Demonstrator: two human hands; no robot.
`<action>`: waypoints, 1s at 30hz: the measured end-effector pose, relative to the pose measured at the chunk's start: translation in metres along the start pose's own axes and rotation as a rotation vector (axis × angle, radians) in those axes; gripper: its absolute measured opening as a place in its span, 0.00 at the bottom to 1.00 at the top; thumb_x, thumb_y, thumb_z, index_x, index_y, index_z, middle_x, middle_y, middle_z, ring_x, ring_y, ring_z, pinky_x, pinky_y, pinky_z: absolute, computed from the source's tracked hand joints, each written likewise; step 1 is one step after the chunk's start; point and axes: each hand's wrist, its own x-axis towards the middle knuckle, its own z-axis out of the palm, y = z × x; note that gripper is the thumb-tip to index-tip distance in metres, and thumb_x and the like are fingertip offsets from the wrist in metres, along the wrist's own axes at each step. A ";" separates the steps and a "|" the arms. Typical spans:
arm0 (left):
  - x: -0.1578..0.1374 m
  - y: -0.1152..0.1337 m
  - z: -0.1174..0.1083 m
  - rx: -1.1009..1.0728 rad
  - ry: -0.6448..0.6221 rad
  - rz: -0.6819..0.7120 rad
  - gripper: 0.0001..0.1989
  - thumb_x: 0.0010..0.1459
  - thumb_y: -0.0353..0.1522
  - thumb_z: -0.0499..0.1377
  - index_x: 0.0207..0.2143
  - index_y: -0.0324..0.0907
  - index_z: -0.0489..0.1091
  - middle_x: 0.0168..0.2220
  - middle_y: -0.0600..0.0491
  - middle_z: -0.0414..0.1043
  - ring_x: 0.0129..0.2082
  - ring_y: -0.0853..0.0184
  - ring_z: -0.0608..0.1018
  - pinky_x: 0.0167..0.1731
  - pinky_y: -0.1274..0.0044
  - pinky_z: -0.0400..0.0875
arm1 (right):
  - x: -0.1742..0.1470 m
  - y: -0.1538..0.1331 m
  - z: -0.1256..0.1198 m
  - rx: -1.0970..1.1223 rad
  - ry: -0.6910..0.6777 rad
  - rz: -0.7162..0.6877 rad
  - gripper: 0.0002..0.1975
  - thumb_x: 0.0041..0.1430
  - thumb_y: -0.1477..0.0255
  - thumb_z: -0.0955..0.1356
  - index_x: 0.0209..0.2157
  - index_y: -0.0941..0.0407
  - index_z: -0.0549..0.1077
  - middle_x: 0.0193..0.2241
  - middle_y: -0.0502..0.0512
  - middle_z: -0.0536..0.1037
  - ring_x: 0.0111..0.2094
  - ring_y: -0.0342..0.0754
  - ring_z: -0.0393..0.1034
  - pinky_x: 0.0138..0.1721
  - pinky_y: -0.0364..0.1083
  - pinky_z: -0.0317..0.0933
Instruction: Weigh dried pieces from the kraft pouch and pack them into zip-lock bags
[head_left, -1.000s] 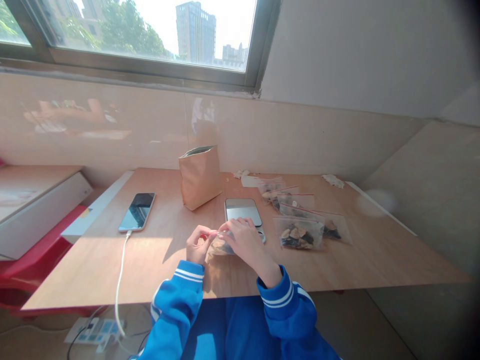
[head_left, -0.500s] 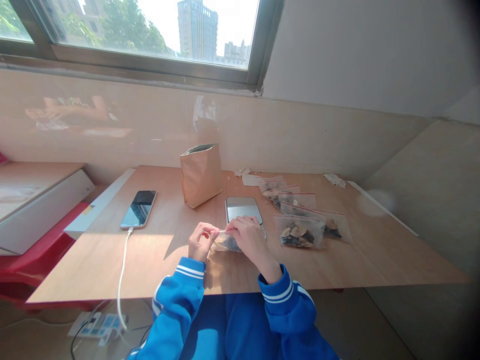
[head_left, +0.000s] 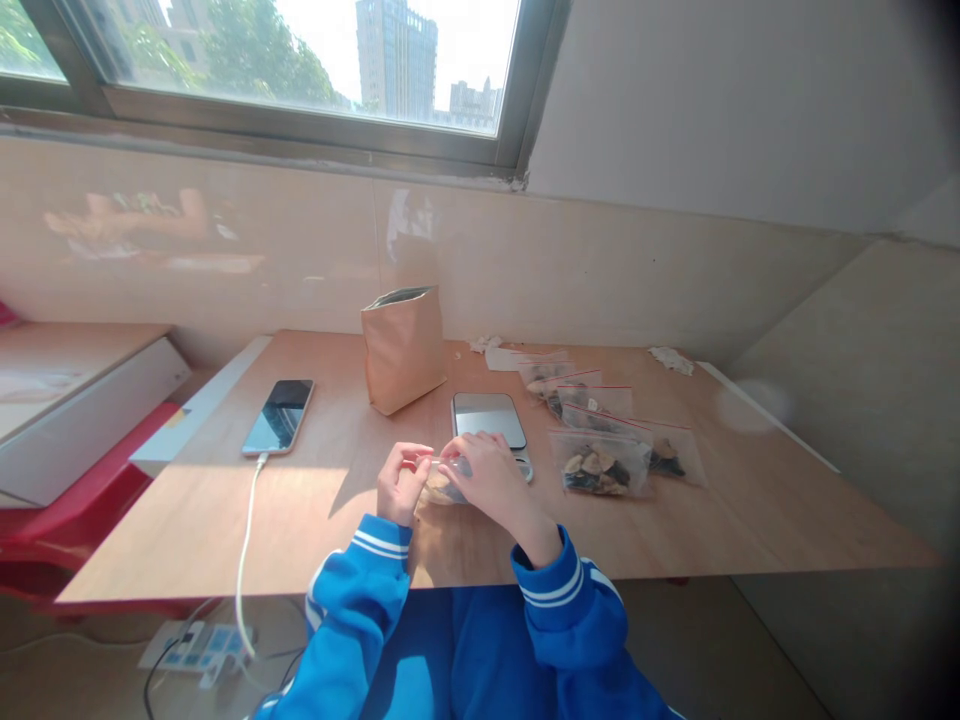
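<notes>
Between my hands is a small clear zip bag (head_left: 442, 488) with dark and tan dried pieces in it, partly hidden by my fingers. My left hand (head_left: 403, 482) pinches the top edge of the bag at its left end. My right hand (head_left: 486, 482) grips the same edge close to the left fingers, thumb and fingertips together. Just beyond the hands lies a flat digital scale (head_left: 489, 418) with a shiny plate; my right hand covers part of its front. Behind it to the left stands an open brown paper pouch (head_left: 403, 350).
Several filled zip bags (head_left: 600, 468) lie overlapping on the right of the wooden table (head_left: 315, 545). On the left rests a phone (head_left: 279, 418) with a white charging cable (head_left: 246, 550) hanging over the front edge. Crumpled tissue (head_left: 671, 360) lies near the back right.
My right hand has slid slightly left along the bag's top edge, closer to my left hand. More of the scale's front right corner now shows.
</notes>
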 end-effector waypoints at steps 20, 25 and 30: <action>-0.003 -0.013 0.000 -0.062 0.078 0.038 0.07 0.58 0.35 0.56 0.31 0.40 0.65 0.31 0.54 0.65 0.31 0.66 0.71 0.31 0.75 0.67 | 0.012 -0.012 0.013 -0.138 0.080 -0.098 0.08 0.62 0.74 0.67 0.28 0.55 0.72 0.30 0.51 0.77 0.37 0.49 0.68 0.43 0.49 0.53; -0.002 -0.008 -0.001 -0.046 0.116 0.030 0.07 0.56 0.35 0.57 0.29 0.40 0.66 0.29 0.54 0.66 0.30 0.66 0.71 0.30 0.75 0.67 | 0.011 -0.009 0.014 -0.114 0.065 -0.117 0.07 0.63 0.72 0.67 0.30 0.55 0.71 0.31 0.51 0.77 0.37 0.48 0.68 0.43 0.48 0.53; 0.000 -0.002 -0.002 -0.013 0.137 0.015 0.08 0.54 0.35 0.58 0.28 0.39 0.67 0.28 0.53 0.66 0.29 0.66 0.72 0.29 0.75 0.67 | 0.008 0.000 0.000 -0.007 0.017 -0.073 0.06 0.62 0.66 0.68 0.33 0.54 0.73 0.32 0.49 0.77 0.36 0.46 0.70 0.43 0.48 0.53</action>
